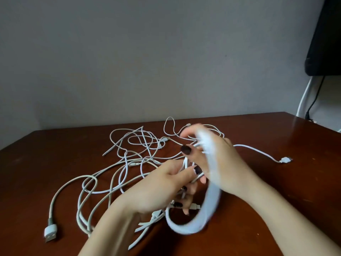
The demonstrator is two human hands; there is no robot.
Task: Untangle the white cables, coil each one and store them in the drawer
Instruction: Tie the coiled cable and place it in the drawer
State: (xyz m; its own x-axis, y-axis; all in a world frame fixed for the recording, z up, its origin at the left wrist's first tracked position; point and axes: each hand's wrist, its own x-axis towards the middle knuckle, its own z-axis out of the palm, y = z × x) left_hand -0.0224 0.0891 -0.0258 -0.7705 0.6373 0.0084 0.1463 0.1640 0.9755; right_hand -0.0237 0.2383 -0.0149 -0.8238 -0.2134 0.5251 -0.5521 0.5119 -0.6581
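Because motion blur smears the white loop between the hands, its turns cannot be counted; the left hand grips its strands, while blurred fingers leave the hold of the right hand unclear. Other cables sprawl tangled over a brown table by a grey wall, one plug pointing right.

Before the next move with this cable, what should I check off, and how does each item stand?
1. Left hand grips the coil: ok.
2. Right hand grip on the cable: cannot tell, blurred.
3. Other cables untangled: not ok, a tangle on the table.
4. USB plug lying clear of the tangle: ok.
5. Drawer in view: not ok.
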